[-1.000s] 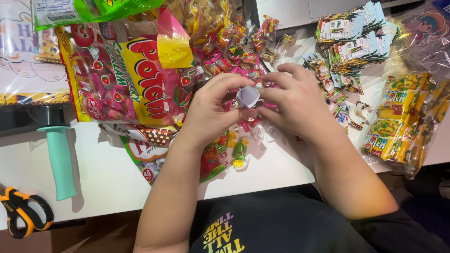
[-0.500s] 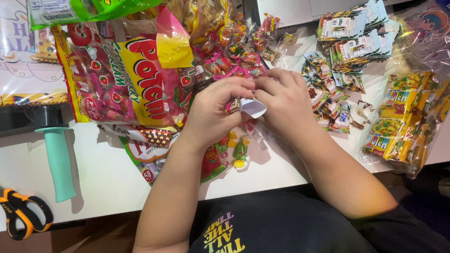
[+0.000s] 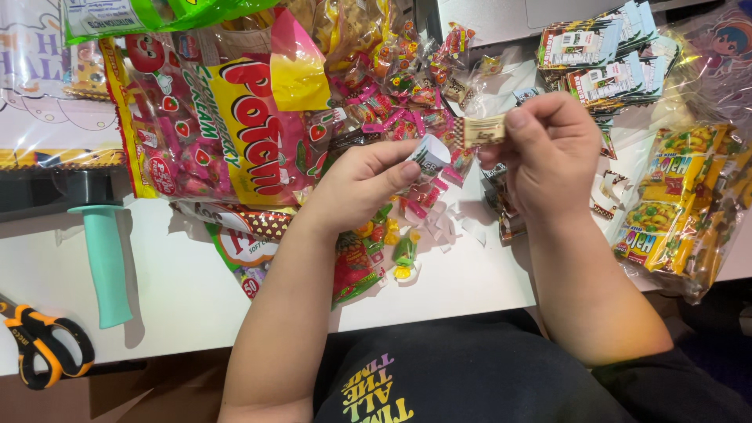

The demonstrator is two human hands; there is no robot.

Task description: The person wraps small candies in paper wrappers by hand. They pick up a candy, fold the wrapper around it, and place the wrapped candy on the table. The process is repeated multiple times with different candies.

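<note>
Left hand pinches a small white curled paper between thumb and forefinger; other fingers curl under, out of sight. Right hand is closed on a small tan candy wrapper, thumb on top, fingertips behind it hidden. Paper and wrapper sit just beside each other above the table, not touching as far as I can tell. What's inside the wrapper, can't tell. Both are held over a heap of small sweets, too cluttered to separate piece by piece. Big red-and-yellow candy bag lies left of the left hand, its top edge covered by a green bag that is cut off by the frame. White scraps lie on the white table below the hands. Card packs at top right, partly under clear film. Yellow packs at right, lower edge hidden by the right forearm. Teal handle at left, its head lost in a dark tray. Orange scissors bottom left, blades cut off.
</note>
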